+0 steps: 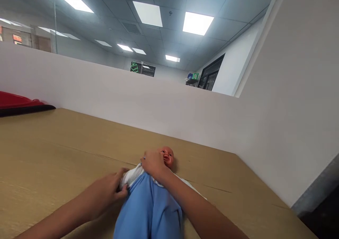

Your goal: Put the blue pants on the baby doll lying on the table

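A baby doll [168, 157] lies on its back, head toward the wall, on the brown tabletop. It has a white top and a blue garment [148, 209] that spreads toward me. My left hand [112, 185] is closed around the white sleeve [131, 177], thumb on the near side and fingers behind. Near the doll's neck, my right hand [153, 163] pinches the upper edge of the blue garment and covers part of the face. The doll's other white sleeve shows partly beyond my right forearm.
The brown tabletop [66, 154] has seams across it. A low white partition [137, 101] runs along its far side, joining a white wall [286, 108] at right. A red item with a black edge [21, 103] sits at far left. Beyond the partition are windows and ceiling lights.
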Demonstrator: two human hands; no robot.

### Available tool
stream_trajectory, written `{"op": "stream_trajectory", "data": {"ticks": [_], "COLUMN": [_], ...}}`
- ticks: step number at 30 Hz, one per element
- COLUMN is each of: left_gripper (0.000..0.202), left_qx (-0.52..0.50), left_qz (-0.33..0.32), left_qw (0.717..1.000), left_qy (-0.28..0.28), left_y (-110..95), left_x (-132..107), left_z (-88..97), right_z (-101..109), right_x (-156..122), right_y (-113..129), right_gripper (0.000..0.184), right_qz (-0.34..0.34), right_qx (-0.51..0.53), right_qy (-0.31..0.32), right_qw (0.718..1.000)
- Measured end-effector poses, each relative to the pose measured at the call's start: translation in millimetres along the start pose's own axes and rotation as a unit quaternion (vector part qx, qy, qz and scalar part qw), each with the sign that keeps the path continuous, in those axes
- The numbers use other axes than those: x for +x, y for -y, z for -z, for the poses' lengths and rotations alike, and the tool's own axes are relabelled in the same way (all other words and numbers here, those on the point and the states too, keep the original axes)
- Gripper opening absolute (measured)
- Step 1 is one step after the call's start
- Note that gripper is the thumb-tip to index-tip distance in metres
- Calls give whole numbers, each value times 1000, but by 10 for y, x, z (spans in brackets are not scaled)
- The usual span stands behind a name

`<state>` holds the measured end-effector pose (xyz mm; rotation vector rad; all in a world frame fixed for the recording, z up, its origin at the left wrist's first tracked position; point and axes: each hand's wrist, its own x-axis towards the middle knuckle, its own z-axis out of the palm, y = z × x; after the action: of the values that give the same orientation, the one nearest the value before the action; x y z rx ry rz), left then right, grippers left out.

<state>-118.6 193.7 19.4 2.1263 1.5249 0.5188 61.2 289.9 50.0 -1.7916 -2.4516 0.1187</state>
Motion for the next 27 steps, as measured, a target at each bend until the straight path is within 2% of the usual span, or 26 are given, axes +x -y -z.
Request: {"op": "stream_trajectory", "data": {"ticks": [2, 5, 9, 12, 16, 19, 20, 21, 23, 25, 27], "left_gripper": [54, 52, 46, 49, 53, 56, 56, 55, 54, 52, 46], "left_qx": [65, 105, 85, 75, 67, 69, 72, 76, 83, 74, 48], "left_qz": [-23, -11, 9, -5, -19, -24, -27, -29, -43, -83, -157], "left_qw": [997, 994, 996, 997, 998, 997, 997, 996, 994, 989, 979], "left_qy": [20, 22, 12, 4, -8, -14, -18, -26, -58, -101, -123], "left_y": [98, 340, 670, 804, 904, 964, 965, 946, 817, 538, 128], "left_x": [-66, -50, 108, 201, 234, 233, 232, 232, 236, 253, 308], "left_z": [84, 150, 81, -16, -73, -45, -27, -7, 26, 30, -22], "right_z": [40, 81, 105, 127, 186, 167, 132, 79, -66, -243, -421], "right_x": [3, -78, -234, -326, -557, -951, -1125, -1311, -1683, -1992, -2182], "right_y": [-135, -235, -244, -354, -754, -1154, -1285, -1410, -1630, -1805, -1939], "right_gripper": [18, 18, 26, 37, 57, 48, 44, 42, 38, 43, 53], "right_qz": [-36, -50, -40, -42, -5, 22, 24, 16, -16, -31, -43], "right_qx": [-38, -55, -17, 41, 151, 227, 249, 280, 277, 248, 225], "right_qy": [-4, -16, -30, -30, 26, 46, 37, 6, -64, -108, -122], "right_qw": [999, 997, 999, 998, 988, 972, 967, 960, 959, 962, 966]}}
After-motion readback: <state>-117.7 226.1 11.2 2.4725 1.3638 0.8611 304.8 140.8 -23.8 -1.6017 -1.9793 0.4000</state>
